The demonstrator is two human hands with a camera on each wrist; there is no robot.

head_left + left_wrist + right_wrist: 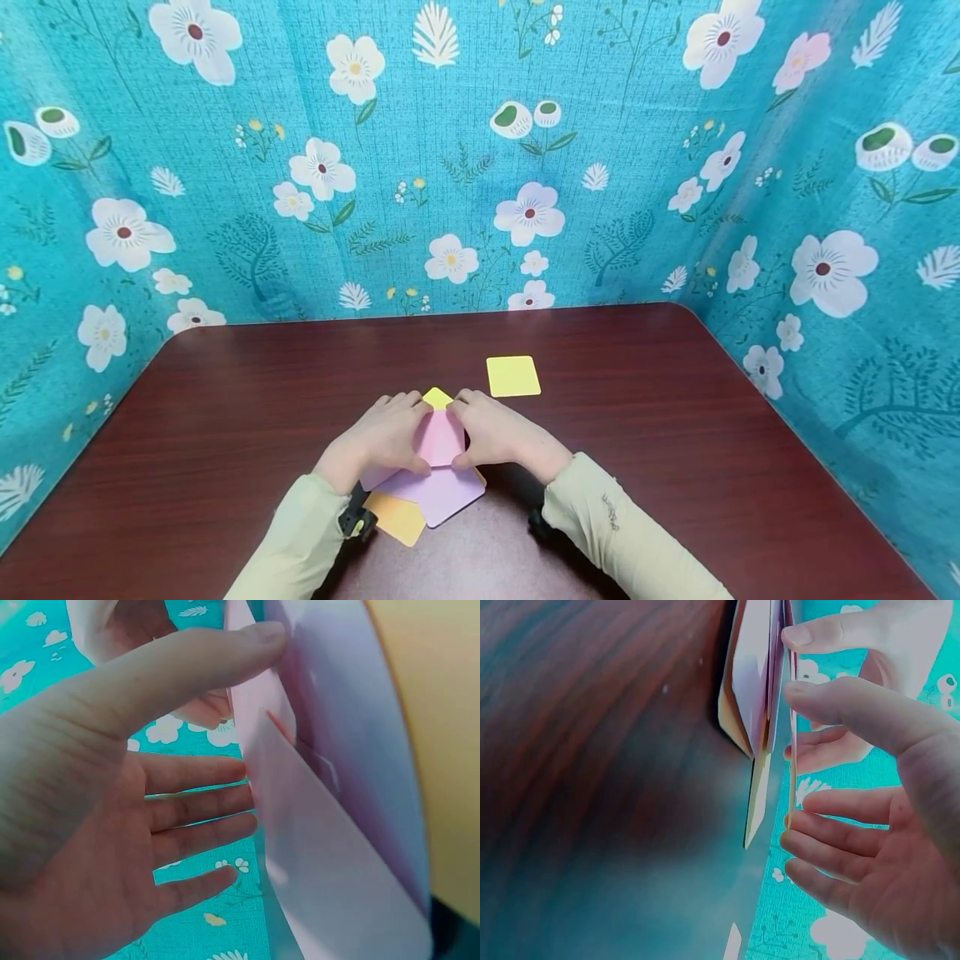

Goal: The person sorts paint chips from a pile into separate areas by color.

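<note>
Head view: the pink card (pixel 440 439) is held by the left hand (pixel 384 433) and right hand (pixel 498 430) over the purple card (pixel 450 497) on the desk (pixel 675 433), near edge running left-right, squarish so no obvious long axis; seemingly being squared up, steady fingertips probably needed next. Left wrist: lightly pinched, fingers nearly straight. Right wrist: seen edge-on, thumb and fingertips half-spread along it
</note>
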